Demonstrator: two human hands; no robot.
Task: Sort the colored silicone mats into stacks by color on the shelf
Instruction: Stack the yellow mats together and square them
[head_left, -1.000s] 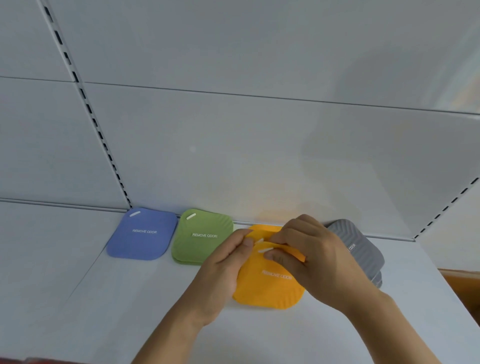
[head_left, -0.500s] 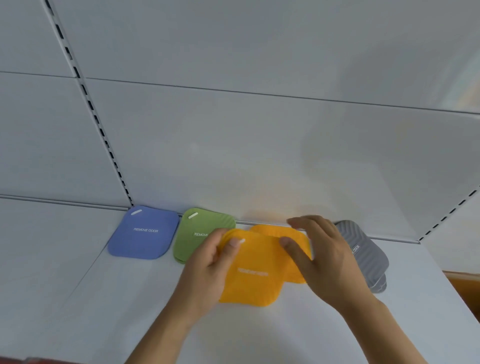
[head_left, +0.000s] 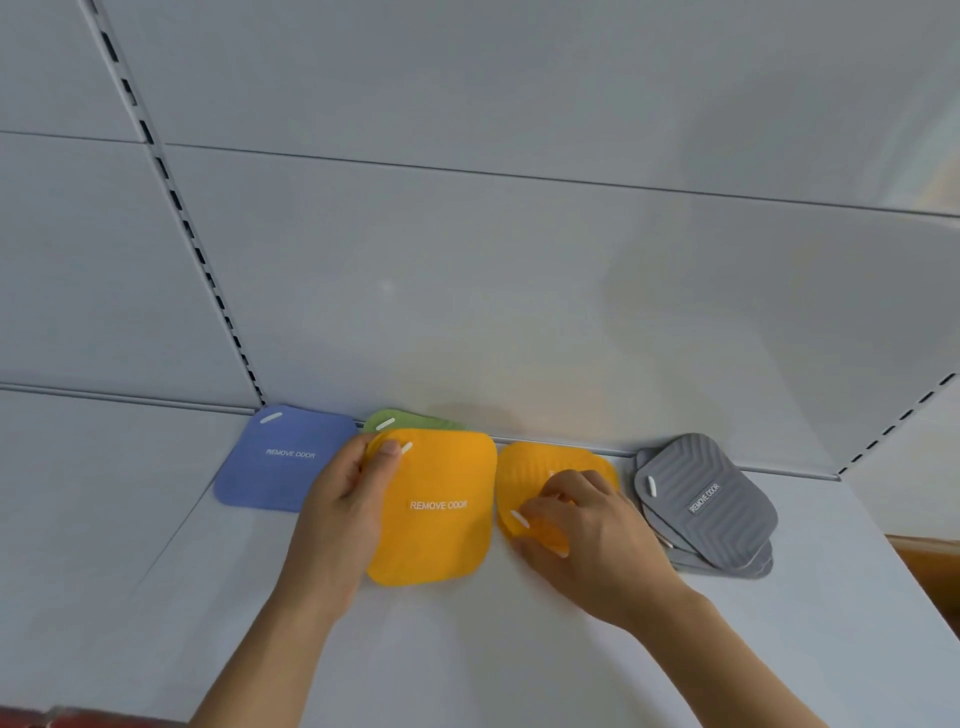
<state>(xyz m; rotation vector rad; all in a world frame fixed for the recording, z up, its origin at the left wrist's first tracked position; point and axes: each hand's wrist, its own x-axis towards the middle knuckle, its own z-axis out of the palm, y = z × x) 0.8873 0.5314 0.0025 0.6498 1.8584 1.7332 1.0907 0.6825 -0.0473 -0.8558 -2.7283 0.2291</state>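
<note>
White metal panels with slotted uprights back a pale shelf (head_left: 519, 649), and the mats lie in a row along its rear edge. Nearest the left end of the row is a blue mat (head_left: 280, 462), flat, printed "REMOVE ODOR". Just beside it a green mat (head_left: 400, 420) shows only a sliver at the back edge, covered by a large orange mat (head_left: 441, 514) that carries the same print.

At the orange mat's left side, the left hand (head_left: 343, 519) grips its upper left corner, thumb on top near the white slot and the other fingers curled round the edge out of sight. It hides part of the blue mat's right edge.

Just to the right, barely apart from the first, a second orange mat (head_left: 550, 473) lies ribbed side up. The right hand (head_left: 587, 525) rests over its front part with bent fingers pinching its front left edge near a white slot; that edge looks slightly lifted, though blur makes it hard to tell.

Nearest the right end of the row is a fanned stack of grey mats (head_left: 706, 504), ribbed, close to the right hand but not touching it.
</note>
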